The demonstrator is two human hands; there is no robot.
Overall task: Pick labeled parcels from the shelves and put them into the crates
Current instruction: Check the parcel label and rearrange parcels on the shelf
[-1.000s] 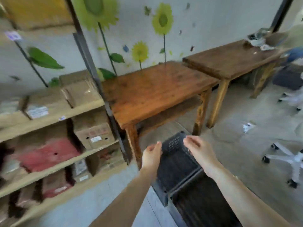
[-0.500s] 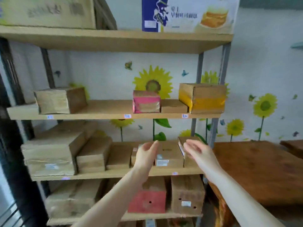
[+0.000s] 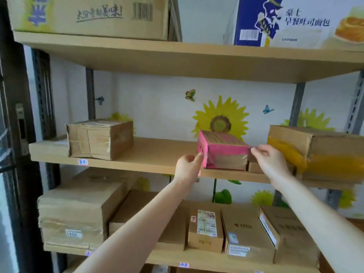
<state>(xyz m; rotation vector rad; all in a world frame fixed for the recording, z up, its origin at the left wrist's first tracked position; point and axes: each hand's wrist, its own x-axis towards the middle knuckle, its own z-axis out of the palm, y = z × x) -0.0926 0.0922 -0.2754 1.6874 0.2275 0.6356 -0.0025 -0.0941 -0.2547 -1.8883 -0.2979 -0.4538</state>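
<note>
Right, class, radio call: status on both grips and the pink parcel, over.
Left grip touching pink parcel on its left side, right grip at its top right corner; hold unconfirmed. Parcel on middle shelf. Small brown box close on its right.
</note>
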